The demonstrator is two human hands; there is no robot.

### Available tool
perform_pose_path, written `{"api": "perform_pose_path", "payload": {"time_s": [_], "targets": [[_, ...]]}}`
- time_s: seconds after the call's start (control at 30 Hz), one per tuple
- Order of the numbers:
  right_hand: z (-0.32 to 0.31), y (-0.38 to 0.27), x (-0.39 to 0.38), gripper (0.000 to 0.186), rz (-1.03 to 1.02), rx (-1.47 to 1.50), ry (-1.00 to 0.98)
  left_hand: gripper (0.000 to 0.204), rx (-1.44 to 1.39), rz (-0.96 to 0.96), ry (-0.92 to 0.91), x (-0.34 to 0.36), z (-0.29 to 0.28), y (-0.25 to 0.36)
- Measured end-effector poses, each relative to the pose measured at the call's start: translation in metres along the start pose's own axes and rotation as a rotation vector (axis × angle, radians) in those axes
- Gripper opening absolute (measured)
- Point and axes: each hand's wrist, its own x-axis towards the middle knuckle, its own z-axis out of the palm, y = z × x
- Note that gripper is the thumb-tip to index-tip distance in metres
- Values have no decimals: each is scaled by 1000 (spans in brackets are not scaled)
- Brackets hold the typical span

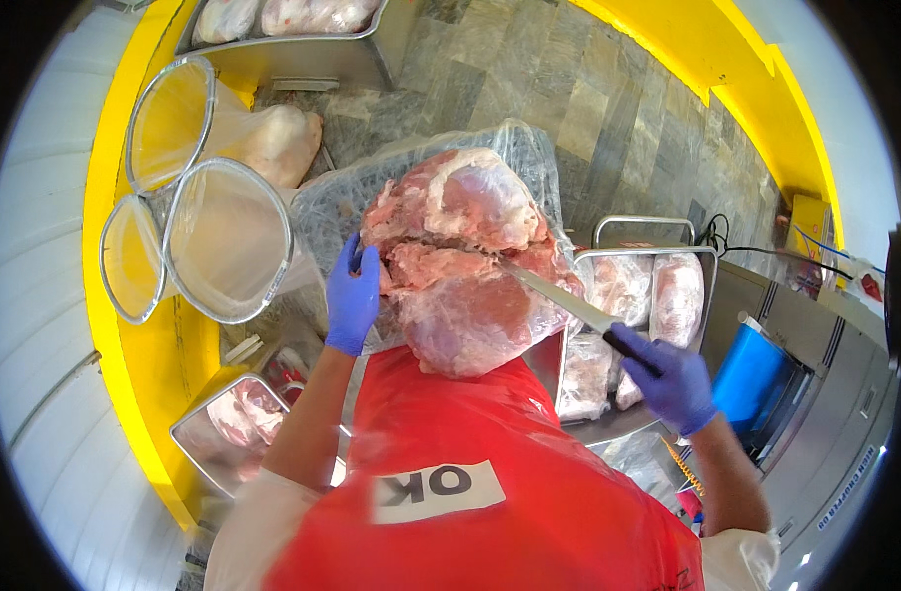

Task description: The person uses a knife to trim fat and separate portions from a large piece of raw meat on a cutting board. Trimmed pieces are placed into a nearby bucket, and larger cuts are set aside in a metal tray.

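A large piece of raw meat (465,315), pink with pale fat, lies on a plastic-covered surface (337,207) in front of me. A deep cleft runs across its middle. My gloved right hand (672,379) is closed round the black handle of a long knife (569,298), whose blade tip reaches the cleft. At the meat's left edge is my gloved left hand (354,303), fingers extended and holding nothing; whether its fingertips touch the meat is hard to tell.
Three metal hoops (291,236) with clear plastic bags stand at left, one around a pale meat piece (278,146). A metal bin (711,295) at right holds several wrapped pieces. More bins are at the far left (283,64) and near left (190,433). A blue roll (751,369) stands right.
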Motion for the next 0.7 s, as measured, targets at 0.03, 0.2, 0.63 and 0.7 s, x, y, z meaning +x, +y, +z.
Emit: {"api": "perform_pose_path", "payload": {"time_s": [0.03, 0.2, 0.63, 0.7], "targets": [[-20, 4, 11, 46, -7, 98, -73, 54, -25, -91, -5, -5, -2, 4], [-102, -23, 93, 40, -158, 3, -371, 50, -13, -37, 10, -9, -5, -5], [0, 17, 67, 51, -283, -35, -49, 51, 12, -51, 67, -9, 2, -7], [19, 20, 53, 53, -280, -116, 33, 50, 17, -5, 50, -9, 0, -8]]}}
